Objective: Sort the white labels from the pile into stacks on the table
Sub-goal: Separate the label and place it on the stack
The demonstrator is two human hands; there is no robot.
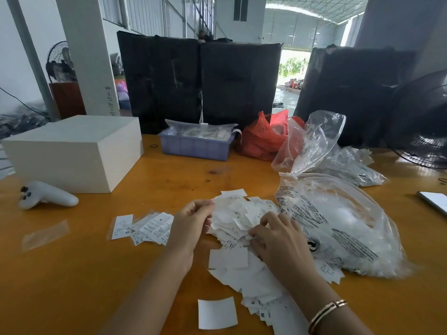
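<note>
labels pinched in left hand (193,221), right hand (273,235) fingers curled into pile (237,221); stack (147,228) on bench (96,274) could get mixed sizes if misread

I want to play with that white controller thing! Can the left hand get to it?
Probably yes. The left hand is at the label pile, and the white controller lies further left on bare table, with only the fanned-out labels lying partly between. It would need a long reach.
</note>
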